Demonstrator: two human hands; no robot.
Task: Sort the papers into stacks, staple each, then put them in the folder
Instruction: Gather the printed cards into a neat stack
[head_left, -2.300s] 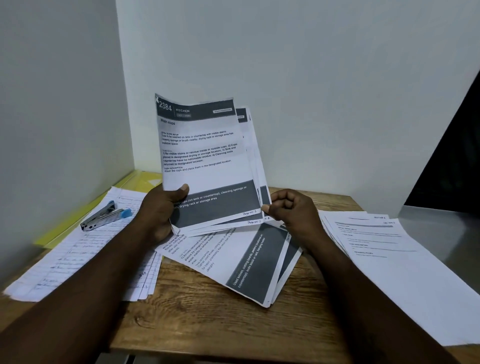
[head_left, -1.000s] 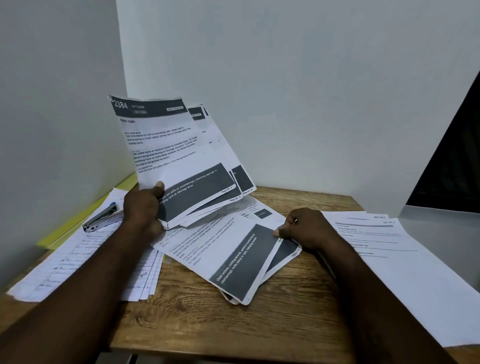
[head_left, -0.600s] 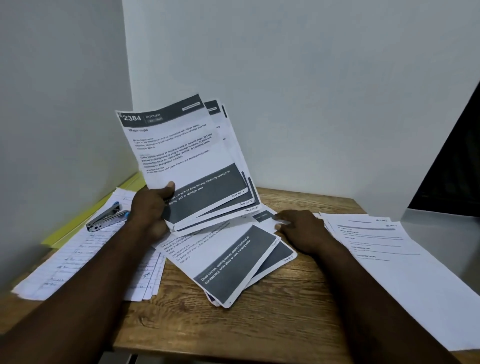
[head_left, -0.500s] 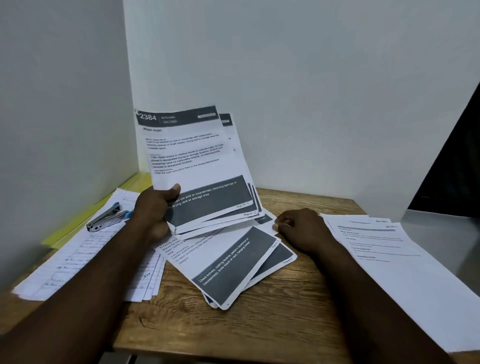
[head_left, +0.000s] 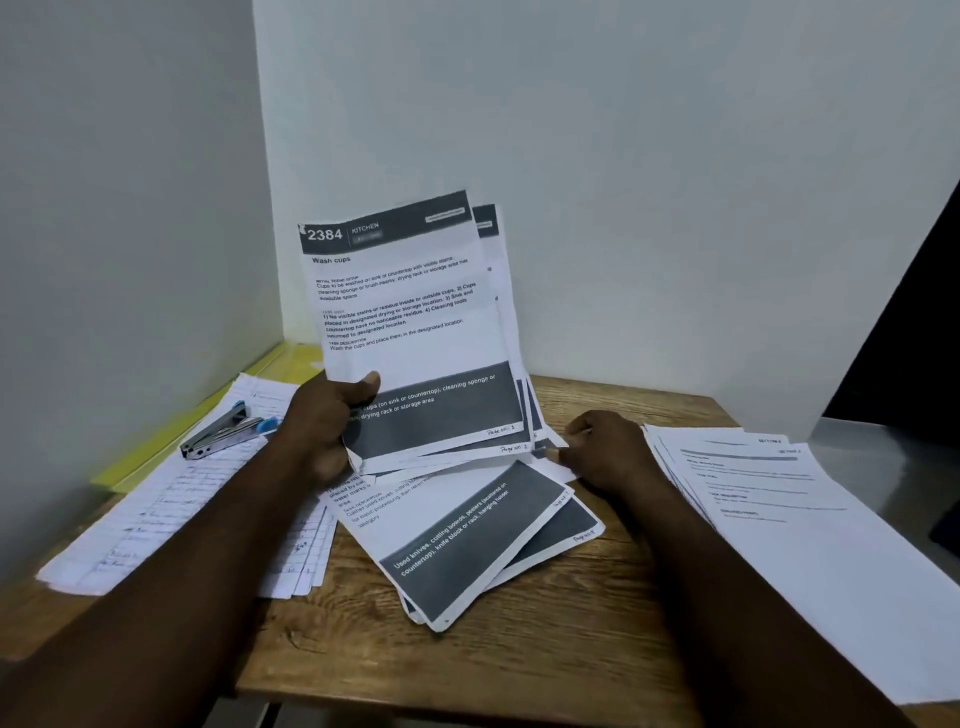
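Observation:
My left hand (head_left: 324, 428) grips a fanned stack of printed sheets (head_left: 410, 322) upright by its lower left corner; the top sheet reads "2384 Kitchen, Wash cups". Below it, more printed sheets with dark bands (head_left: 467, 540) lie loosely piled on the wooden table (head_left: 545, 660). My right hand (head_left: 605, 449) rests at the pile's far right edge, fingers curled, pinching the edge of a sheet there. A silver stapler with blue tips (head_left: 223, 431) lies on handwritten pages (head_left: 171, 504) at the left. A yellow folder (head_left: 208, 415) lies under them against the left wall.
A separate stack of white printed pages (head_left: 779, 519) lies at the right and hangs over the table's edge. Walls close in at the left and back. A grey surface (head_left: 883, 457) adjoins the table at the far right.
My left hand swung the held stack left, then back toward the centre and more upright. My right hand dropped from the held stack to the pile on the table and shifted sheets there.

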